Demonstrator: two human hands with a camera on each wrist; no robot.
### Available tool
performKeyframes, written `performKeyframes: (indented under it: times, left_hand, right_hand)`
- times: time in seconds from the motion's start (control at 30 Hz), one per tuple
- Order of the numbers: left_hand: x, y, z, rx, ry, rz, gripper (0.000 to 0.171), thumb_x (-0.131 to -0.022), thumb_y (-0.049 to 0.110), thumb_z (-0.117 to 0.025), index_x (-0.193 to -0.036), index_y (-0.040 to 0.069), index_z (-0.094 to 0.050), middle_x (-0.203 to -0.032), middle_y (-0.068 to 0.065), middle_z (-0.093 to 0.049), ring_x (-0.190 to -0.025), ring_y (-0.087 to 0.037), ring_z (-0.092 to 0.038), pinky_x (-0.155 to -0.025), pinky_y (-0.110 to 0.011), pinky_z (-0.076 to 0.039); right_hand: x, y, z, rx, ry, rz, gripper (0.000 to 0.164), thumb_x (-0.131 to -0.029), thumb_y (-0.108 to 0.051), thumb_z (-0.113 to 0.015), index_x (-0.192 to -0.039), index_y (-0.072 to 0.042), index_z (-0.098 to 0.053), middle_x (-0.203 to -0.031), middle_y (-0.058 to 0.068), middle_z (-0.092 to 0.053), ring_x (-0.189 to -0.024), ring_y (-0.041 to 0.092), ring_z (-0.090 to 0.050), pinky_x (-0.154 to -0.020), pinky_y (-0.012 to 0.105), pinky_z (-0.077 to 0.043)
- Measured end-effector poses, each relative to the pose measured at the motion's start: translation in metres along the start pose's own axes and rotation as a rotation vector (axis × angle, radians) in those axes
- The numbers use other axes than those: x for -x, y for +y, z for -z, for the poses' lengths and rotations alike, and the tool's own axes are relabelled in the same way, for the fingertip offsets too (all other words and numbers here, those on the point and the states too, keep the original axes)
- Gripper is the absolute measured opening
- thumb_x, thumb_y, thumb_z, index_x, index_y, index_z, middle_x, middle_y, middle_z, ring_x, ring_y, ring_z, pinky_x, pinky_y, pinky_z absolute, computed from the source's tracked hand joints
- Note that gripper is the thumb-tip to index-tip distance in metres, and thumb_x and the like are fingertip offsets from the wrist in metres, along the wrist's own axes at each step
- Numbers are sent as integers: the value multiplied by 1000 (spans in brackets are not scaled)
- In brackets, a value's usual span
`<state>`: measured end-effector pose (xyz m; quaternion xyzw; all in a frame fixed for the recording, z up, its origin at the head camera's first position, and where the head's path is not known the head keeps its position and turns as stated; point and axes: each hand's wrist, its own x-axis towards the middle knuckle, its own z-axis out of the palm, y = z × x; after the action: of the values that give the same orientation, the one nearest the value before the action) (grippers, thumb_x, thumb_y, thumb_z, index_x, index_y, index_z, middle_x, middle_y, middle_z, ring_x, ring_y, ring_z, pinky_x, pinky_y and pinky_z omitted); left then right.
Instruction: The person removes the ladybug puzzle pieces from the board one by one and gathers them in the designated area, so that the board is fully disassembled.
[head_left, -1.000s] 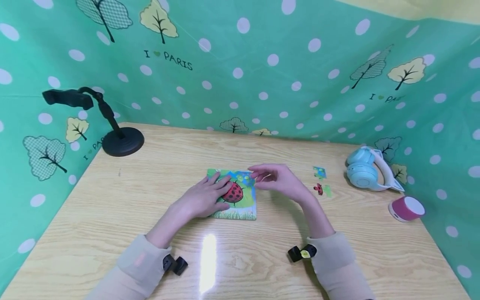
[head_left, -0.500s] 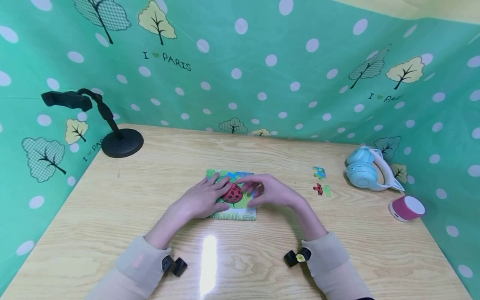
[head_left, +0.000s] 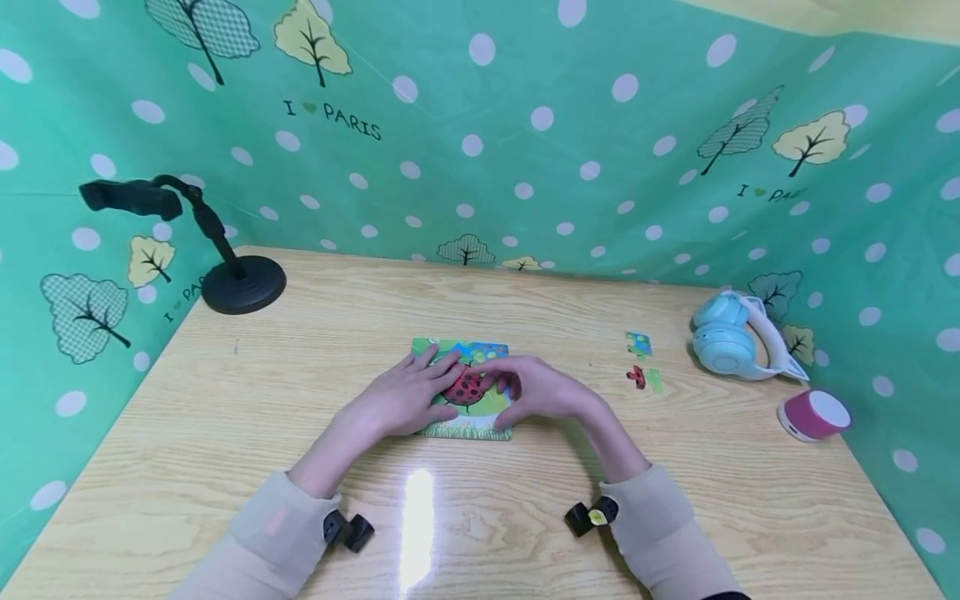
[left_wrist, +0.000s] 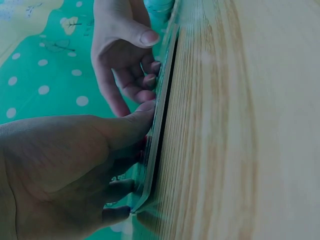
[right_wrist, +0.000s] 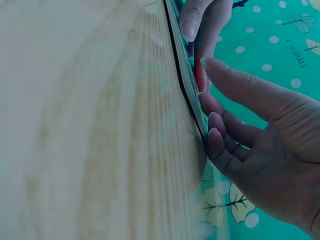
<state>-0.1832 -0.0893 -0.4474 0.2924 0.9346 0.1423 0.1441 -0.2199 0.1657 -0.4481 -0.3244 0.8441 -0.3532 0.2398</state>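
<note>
A square ladybug jigsaw puzzle (head_left: 472,430) lies flat in the middle of the table. My left hand (head_left: 407,400) rests on its left part with spread, fairly straight fingers. Over the right part is my right hand (head_left: 546,390), its fingers loosely bent and their tips touching the puzzle's surface. In the right wrist view, the thumb of that right hand (right_wrist: 265,140) stands apart from the fingers, and no piece shows between them. Off to the right lie loose jigsaw pieces: a blue-green one (head_left: 639,343), a red one (head_left: 637,377) and a green one (head_left: 656,381).
A black stand (head_left: 243,285) with a bent arm is at the back left. Light blue headphones (head_left: 726,346) and a pink-and-white cylinder (head_left: 813,416) sit at the right. A green patterned curtain (head_left: 480,183) hangs around the wooden table (head_left: 300,317).
My right hand has moved from the puzzle's upper right corner toward the viewer and left, down onto its right part. My left hand has stayed in place.
</note>
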Motion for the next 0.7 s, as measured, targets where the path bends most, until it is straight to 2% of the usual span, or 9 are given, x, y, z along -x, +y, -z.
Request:
performKeyframes:
  times: [0.43,0.7]
  left_hand:
    - [0,0,1,1,1,1,70,-103,45,-59,-161,13,-36,-173,-8,-20,-161,-39,-12,-131,-59,-18]
    - [0,-1,0,-8,2,0,71,-102,46,-59,-161,14,-35,-173,-8,-20,-161,-40,-12,-131,-59,-17]
  right_hand:
    - [1,-6,-1,59,16,-5,74,-75,-13,-92,-142,-11,-61,-112,7,-67,-90,22,-60,-71,24,-55]
    - [0,-7,-2,105,3,-16,66,-75,-14,-92,-136,-15,-67,-110,3,-69,-84,20,-58,-68,22,-52]
